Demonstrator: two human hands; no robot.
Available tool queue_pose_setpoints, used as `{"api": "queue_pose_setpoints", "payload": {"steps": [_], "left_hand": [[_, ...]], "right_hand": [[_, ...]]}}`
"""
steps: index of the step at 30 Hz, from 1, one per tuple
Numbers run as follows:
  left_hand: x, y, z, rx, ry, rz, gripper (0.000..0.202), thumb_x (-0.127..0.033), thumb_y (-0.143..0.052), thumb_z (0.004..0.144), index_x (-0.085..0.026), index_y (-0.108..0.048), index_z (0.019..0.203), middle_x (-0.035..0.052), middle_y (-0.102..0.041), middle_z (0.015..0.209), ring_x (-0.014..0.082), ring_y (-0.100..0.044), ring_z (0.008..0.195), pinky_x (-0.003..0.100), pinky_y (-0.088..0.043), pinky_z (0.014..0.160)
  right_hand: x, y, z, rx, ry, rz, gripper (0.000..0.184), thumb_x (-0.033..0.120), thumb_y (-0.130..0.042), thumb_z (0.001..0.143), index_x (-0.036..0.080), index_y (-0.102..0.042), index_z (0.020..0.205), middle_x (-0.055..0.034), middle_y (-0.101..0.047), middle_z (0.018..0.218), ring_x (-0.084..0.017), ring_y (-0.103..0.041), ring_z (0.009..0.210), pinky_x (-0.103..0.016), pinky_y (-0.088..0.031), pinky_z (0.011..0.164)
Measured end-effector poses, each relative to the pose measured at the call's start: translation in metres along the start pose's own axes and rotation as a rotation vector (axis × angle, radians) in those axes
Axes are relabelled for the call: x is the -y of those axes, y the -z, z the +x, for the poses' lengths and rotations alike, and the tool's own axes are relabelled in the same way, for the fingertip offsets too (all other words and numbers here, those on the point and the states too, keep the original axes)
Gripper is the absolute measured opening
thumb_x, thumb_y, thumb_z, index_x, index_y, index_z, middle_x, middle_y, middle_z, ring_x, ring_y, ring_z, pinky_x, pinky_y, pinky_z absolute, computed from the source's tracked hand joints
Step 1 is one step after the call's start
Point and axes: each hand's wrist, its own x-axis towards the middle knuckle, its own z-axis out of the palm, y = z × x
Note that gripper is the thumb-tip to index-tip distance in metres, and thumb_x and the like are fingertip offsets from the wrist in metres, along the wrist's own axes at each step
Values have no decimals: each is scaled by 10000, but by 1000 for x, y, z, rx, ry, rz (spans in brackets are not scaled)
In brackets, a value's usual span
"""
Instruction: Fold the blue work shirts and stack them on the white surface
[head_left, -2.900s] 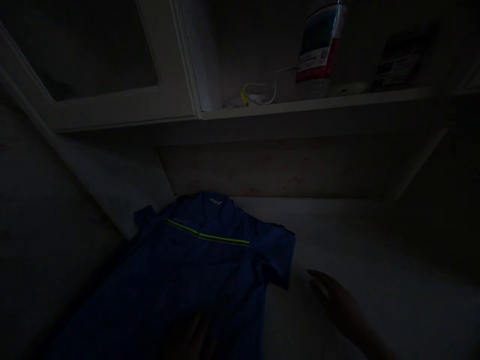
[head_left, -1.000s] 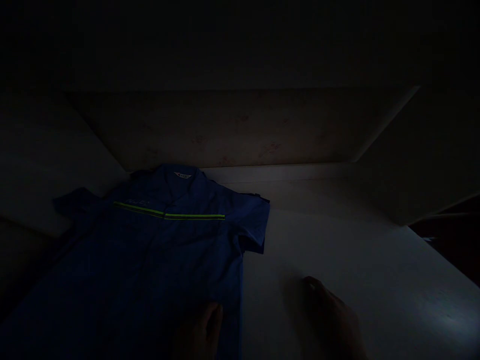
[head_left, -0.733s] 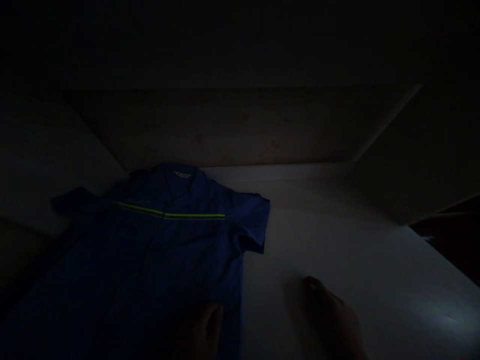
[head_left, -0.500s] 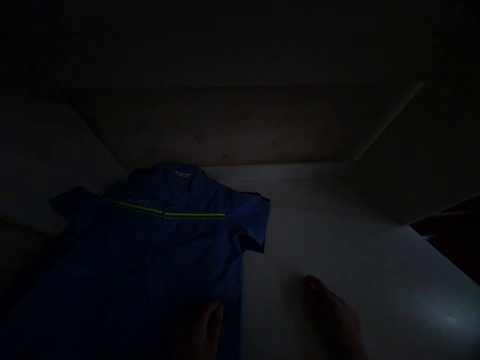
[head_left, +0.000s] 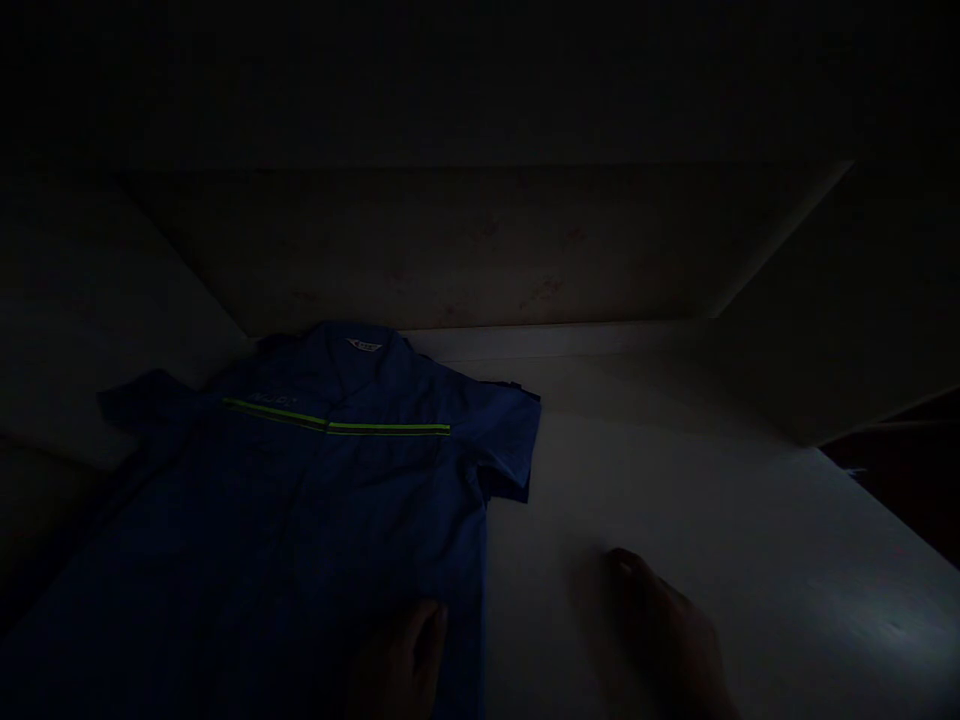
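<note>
The scene is very dark. A blue short-sleeved shirt [head_left: 330, 500] with a yellow-green stripe across the chest lies flat, collar away from me, on a pale surface [head_left: 675, 480]. My left hand [head_left: 409, 660] rests on the shirt's lower right part near its edge; its fingers seem to lie together on the cloth, though the dark hides whether they grip it. My right hand [head_left: 664, 635] lies on the bare surface to the right of the shirt, fingers stretched forward and flat, holding nothing.
A low wall panel [head_left: 480, 250] runs along the back of the surface, with slanted panels at the left [head_left: 90, 300] and right [head_left: 847, 300]. A dark gap [head_left: 915, 480] shows past the surface's right edge.
Since 2.9 s ago the view has tipped down, so the shelf with the bottle has left the picture. Over the last second both hands and the shirt have hardly moved.
</note>
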Motion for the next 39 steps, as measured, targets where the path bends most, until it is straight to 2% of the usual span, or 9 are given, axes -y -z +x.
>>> {"api": "queue_pose_setpoints", "payload": {"steps": [5, 10, 22, 32, 36, 39], "left_hand": [[-3, 4, 2, 67, 30, -28, 297, -430, -437, 951, -306, -702, 902, -62, -765, 810, 109, -722, 709, 176, -529, 615], [-5, 5, 4, 45, 12, -36, 324, -411, -420, 959, -289, -700, 853, -46, -754, 748, 111, -712, 651, 168, -508, 569], [-2, 3, 2, 78, 40, -21, 318, -426, -425, 953, -294, -708, 894, -37, -767, 801, 122, -722, 700, 178, -524, 605], [-3, 2, 1, -8, -20, 3, 300, -413, -442, 945, -294, -709, 879, -40, -769, 796, 124, -723, 682, 172, -531, 591], [-5, 6, 4, 34, -6, -5, 307, -406, -439, 949, -289, -712, 869, -38, -767, 777, 119, -719, 663, 168, -524, 579], [-7, 7, 5, 22, -15, -22, 335, -420, -418, 954, -285, -709, 859, -29, -764, 764, 123, -718, 663, 168, -524, 581]], "right_hand": [[2, 1, 0, -10, 4, 0, 399, 381, -355, 926, 341, -605, 1235, -18, -734, 1092, -198, -712, 871, -274, -502, 687], [3, 1, 0, -13, 9, -7, 407, 378, -361, 918, 332, -610, 1237, -20, -737, 1085, -203, -715, 854, -279, -502, 664], [5, 5, -1, 9, -3, 2, 415, 362, -357, 908, 338, -613, 1233, -14, -734, 1099, -202, -714, 877, -275, -506, 680], [7, 7, -1, 0, -17, -14, 407, 415, -350, 918, 344, -616, 1218, -16, -743, 1062, -203, -715, 837, -277, -493, 646], [9, 10, -1, 31, -33, -26, 415, 385, -355, 910, 341, -614, 1231, -18, -735, 1095, -206, -713, 883, -283, -510, 700], [9, 10, 0, 15, -7, -5, 421, 381, -348, 910, 330, -619, 1228, -24, -721, 1139, -208, -707, 924, -287, -514, 739]]}}
